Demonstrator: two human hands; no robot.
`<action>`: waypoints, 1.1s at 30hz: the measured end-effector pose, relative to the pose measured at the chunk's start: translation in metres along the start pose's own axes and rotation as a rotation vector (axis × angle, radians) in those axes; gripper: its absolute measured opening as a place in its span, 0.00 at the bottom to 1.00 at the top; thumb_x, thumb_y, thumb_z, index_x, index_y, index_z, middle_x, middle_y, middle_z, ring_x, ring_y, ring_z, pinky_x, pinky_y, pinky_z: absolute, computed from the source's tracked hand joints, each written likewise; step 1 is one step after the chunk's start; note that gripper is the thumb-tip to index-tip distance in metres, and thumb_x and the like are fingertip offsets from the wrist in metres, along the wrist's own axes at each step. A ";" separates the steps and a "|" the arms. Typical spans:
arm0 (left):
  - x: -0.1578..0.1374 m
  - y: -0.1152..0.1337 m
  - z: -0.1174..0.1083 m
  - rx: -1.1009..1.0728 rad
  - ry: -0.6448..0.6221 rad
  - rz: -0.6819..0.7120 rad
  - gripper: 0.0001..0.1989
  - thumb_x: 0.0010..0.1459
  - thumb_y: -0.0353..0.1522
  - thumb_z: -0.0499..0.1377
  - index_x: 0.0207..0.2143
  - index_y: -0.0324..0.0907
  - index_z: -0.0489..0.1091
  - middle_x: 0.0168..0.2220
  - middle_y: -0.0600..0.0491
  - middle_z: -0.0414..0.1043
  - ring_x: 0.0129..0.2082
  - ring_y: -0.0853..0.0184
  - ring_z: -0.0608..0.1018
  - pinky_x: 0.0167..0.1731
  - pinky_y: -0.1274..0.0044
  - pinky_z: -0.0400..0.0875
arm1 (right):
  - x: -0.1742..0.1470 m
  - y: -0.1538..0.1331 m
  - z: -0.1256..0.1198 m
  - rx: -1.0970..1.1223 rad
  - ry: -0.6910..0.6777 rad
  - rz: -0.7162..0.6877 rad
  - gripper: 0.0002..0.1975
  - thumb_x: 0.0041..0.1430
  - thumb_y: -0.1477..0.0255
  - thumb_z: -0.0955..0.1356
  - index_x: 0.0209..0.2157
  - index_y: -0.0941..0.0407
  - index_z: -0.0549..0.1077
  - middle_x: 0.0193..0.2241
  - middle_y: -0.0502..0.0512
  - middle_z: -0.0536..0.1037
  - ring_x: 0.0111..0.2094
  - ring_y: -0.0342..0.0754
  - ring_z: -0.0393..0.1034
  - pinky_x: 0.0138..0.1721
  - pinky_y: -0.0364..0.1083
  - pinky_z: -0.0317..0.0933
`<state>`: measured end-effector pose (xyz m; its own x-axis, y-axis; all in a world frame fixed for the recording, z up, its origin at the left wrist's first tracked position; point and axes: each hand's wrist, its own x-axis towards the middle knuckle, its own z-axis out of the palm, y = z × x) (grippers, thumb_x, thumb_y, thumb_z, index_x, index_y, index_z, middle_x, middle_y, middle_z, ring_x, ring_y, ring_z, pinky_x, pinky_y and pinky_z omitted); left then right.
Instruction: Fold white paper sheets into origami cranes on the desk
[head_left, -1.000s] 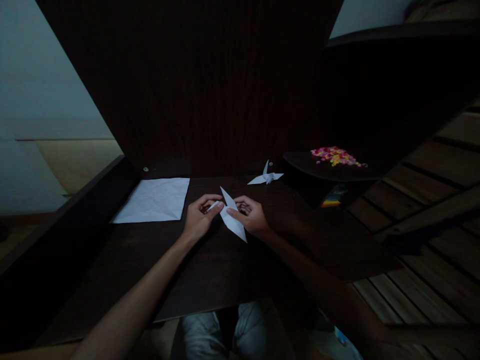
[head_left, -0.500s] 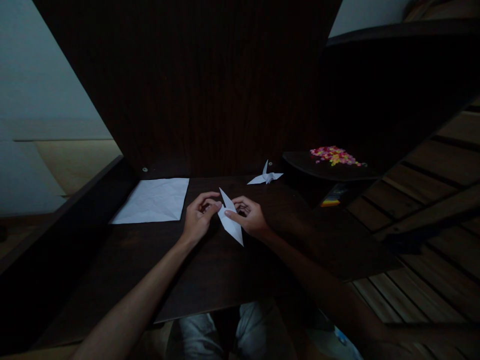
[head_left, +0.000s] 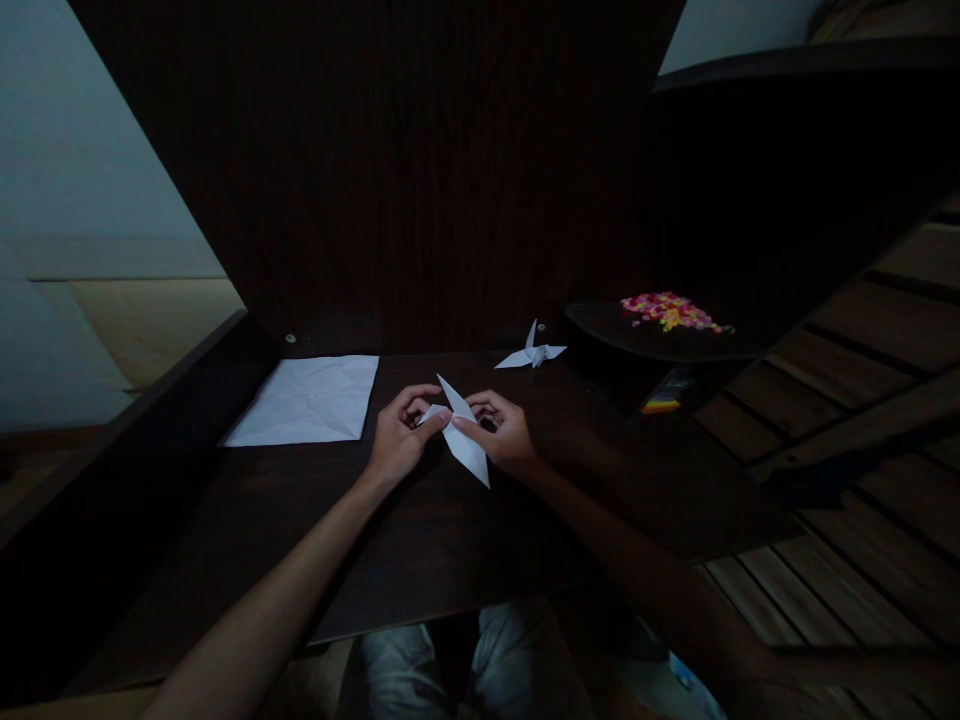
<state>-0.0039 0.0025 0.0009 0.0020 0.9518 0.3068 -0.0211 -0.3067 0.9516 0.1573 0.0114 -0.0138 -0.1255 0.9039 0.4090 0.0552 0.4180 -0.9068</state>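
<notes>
Right of a paper sheet (head_left: 307, 400), the left hand (head_left: 400, 432) pinches a flap (head_left: 430, 412) of a white origami form (head_left: 468, 456) over the desk (head_left: 450, 560), the right hand (head_left: 510, 435) clasping its body between thumb and curled fingers, apparently mid-fold, with firm creasing likely needed next

The single camera is worn on the head of the person and looks forward and down at the desk (head_left: 420, 560). It is placed above the near edge, so the jeans (head_left: 401, 668) below this edge are also seen. The left hand (head_left: 394, 440) and the right hand (head_left: 508, 440) are quite near, around the centre. Behind the far edge, the upright back panel (head_left: 420, 180) fills much of the upper part.
</notes>
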 end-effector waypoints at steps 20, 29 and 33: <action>0.003 0.002 0.000 0.088 0.044 -0.013 0.12 0.51 0.40 0.63 0.30 0.40 0.76 0.27 0.53 0.75 0.29 0.67 0.74 0.33 0.77 0.67 | 0.003 -0.001 -0.004 -0.051 0.132 -0.036 0.12 0.47 0.65 0.73 0.32 0.55 0.72 0.26 0.51 0.75 0.26 0.44 0.67 0.27 0.43 0.59; 0.004 -0.002 -0.004 0.067 0.037 -0.013 0.12 0.50 0.41 0.64 0.26 0.40 0.75 0.25 0.54 0.75 0.27 0.68 0.73 0.31 0.77 0.66 | 0.004 0.000 -0.005 -0.022 0.139 -0.034 0.13 0.46 0.64 0.73 0.32 0.56 0.72 0.27 0.52 0.76 0.27 0.45 0.69 0.28 0.44 0.62; 0.003 -0.003 -0.006 0.090 0.033 0.013 0.12 0.49 0.41 0.64 0.25 0.40 0.75 0.25 0.53 0.75 0.27 0.67 0.74 0.31 0.77 0.66 | 0.006 -0.001 -0.005 0.027 0.141 -0.005 0.15 0.43 0.64 0.74 0.31 0.56 0.72 0.26 0.53 0.76 0.28 0.46 0.70 0.28 0.44 0.62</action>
<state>-0.0099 0.0067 -0.0008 -0.0304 0.9471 0.3196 0.0690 -0.3170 0.9459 0.1619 0.0165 -0.0099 0.0144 0.9066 0.4217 0.0279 0.4212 -0.9065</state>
